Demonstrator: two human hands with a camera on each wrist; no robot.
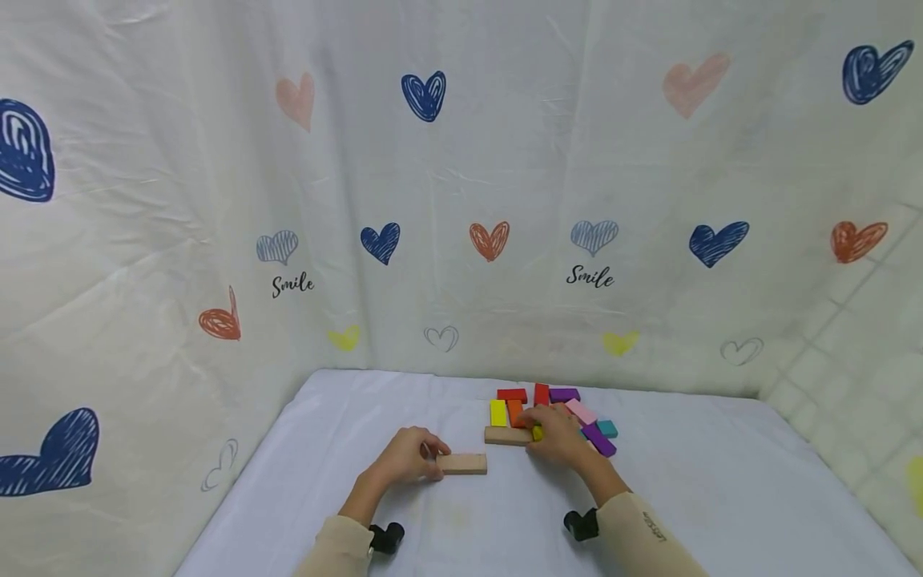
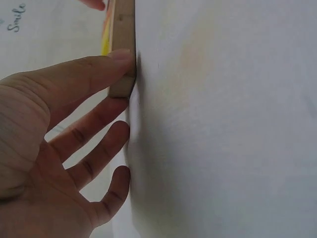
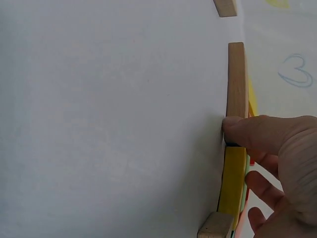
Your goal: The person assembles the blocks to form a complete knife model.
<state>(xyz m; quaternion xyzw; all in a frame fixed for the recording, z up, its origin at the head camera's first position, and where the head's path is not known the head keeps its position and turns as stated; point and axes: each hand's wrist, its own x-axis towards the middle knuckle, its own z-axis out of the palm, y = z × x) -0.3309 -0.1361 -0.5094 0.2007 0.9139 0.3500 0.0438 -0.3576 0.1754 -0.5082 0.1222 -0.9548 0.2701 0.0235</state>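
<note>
My left hand (image 1: 407,457) pinches the left end of a plain wooden block (image 1: 465,464) lying on the white cloth. In the left wrist view the thumb lies on the face of that block (image 2: 123,29), while the other fingers spread apart below its end. Farther back and to the right, my right hand (image 1: 558,437) grips the right end of a second plain wooden block (image 1: 507,436), at the front of a group of coloured blocks. The right wrist view shows the thumb over that block's (image 3: 237,79) end, just beside a yellow block (image 3: 232,183). The right fingertips are partly hidden.
Behind the second wooden block lie yellow (image 1: 497,413), orange (image 1: 515,413) and red (image 1: 512,395) blocks. Purple (image 1: 600,441), pink (image 1: 580,412) and teal (image 1: 607,429) blocks lie around the right hand. A heart-patterned curtain (image 1: 461,184) hangs behind the table (image 1: 490,529).
</note>
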